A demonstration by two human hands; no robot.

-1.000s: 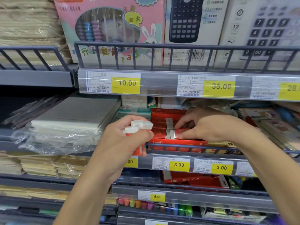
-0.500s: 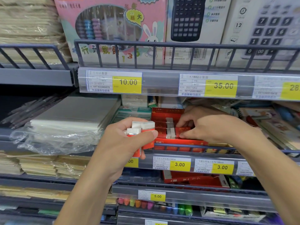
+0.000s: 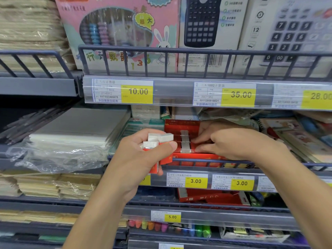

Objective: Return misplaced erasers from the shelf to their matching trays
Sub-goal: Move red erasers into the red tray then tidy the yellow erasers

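My left hand (image 3: 143, 155) grips a bunch of white erasers with red sleeves (image 3: 158, 141), held upright in front of the middle shelf. Right beside them stands a red display tray (image 3: 181, 126) with rows of the same erasers, their white ends (image 3: 185, 141) showing in a column. My right hand (image 3: 231, 141) lies palm down in that tray, fingertips pressed on the erasers at its right side. Whether those fingers pinch one eraser is hidden by the hand.
A grey wire rail (image 3: 206, 161) runs along the shelf front below the tray. Plastic-wrapped paper packs (image 3: 71, 133) lie left, notebooks (image 3: 296, 137) right. Above, an abacus box (image 3: 118, 33) and calculator boxes (image 3: 203, 24) stand behind a rail. Another red tray (image 3: 212, 196) sits one shelf lower.
My left hand has shifted slightly right with its erasers, closer to the red tray. My right hand stays in the tray, fingers adjusted only a little.
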